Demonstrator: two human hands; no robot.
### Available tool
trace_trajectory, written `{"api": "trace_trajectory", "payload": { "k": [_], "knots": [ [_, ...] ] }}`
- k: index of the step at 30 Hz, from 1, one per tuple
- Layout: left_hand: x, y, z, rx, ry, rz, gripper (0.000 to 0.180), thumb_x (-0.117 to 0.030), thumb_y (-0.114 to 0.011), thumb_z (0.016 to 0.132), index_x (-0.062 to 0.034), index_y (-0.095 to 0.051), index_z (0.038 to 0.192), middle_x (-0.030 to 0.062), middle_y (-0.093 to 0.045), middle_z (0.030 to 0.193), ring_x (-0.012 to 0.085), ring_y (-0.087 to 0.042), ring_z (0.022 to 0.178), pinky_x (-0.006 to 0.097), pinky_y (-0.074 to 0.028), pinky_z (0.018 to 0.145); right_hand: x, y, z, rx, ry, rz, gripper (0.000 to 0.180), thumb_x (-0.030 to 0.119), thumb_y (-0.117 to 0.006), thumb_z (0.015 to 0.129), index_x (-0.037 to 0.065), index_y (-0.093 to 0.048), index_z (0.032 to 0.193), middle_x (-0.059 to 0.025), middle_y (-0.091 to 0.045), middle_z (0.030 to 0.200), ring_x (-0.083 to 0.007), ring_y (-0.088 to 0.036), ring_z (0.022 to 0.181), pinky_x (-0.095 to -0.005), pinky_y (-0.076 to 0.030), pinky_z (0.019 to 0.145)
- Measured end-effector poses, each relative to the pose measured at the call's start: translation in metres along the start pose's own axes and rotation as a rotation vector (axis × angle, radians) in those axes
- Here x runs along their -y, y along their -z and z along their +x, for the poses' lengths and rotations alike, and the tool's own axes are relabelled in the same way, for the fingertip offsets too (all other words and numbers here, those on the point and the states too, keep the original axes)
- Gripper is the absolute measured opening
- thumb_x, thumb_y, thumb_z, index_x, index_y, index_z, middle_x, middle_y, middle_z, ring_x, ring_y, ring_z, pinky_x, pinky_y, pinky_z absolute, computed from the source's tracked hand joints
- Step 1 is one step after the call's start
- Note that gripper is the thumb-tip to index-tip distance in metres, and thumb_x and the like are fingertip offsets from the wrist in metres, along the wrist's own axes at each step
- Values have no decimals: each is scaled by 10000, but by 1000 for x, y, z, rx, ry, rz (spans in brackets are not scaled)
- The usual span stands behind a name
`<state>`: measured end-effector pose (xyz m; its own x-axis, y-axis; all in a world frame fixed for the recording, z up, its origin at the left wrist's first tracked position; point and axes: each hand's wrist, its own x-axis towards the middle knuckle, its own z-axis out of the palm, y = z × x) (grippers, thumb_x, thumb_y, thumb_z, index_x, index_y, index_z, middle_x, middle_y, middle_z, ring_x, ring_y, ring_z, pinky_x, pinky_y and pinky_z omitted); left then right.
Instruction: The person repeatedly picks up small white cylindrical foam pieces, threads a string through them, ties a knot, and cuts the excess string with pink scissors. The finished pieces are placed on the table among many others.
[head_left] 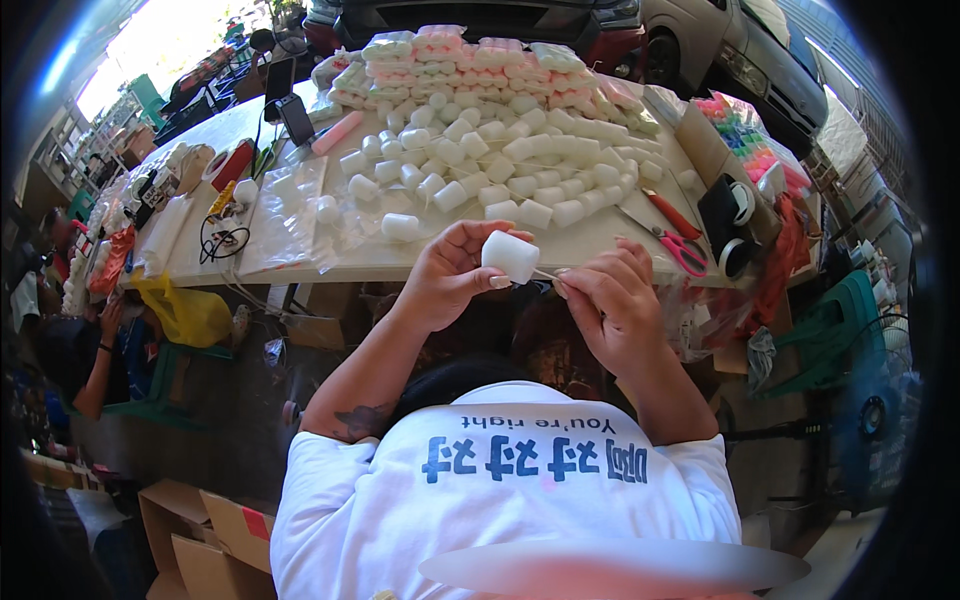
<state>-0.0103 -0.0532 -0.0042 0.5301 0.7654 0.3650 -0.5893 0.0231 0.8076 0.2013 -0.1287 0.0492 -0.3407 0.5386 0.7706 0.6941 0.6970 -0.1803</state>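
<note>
White short-sleeved T-shirt (500,512) with dark lettering (507,457)

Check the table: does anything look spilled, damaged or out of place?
Nothing looks plainly spilled or damaged. The pink-handled scissors lie close to the front edge of the table, right of the right hand, where they could be knocked off.

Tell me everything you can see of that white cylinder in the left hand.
The white cylinder is short, thick and unmarked where visible, with a smooth, foam-like look. It lies on its side, slightly tilted, gripped by the left hand near the table's front edge. A thin pale strand links its right end to the right hand.
</note>
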Motion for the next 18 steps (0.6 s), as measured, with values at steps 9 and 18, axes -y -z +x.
{"api": "trace_trajectory", "payload": {
  "k": [9, 18],
  "knots": [
    [-3, 5, 5, 25, -7, 7, 533, -82, -743, 786, -10, -500, 1254, 196, -561, 1249, 235, -563, 1143, 349, -447, 982, -2, -5, 6, -4, 4, 0, 151, 93, -712, 780, 103, -621, 900, -32, -617, 829, -214, -582, 804, -462, -371, 938],
    [-1, 1, 5, 38, -21, 19, 532, -64, -742, 781, -15, -503, 1254, 200, -557, 1250, 242, -562, 1146, 352, -453, 978, -2, -7, 4, -3, 22, -25, 151, 95, -704, 788, 100, -616, 910, -33, -622, 845, -216, -587, 819, -475, -366, 948]
  ]
}}
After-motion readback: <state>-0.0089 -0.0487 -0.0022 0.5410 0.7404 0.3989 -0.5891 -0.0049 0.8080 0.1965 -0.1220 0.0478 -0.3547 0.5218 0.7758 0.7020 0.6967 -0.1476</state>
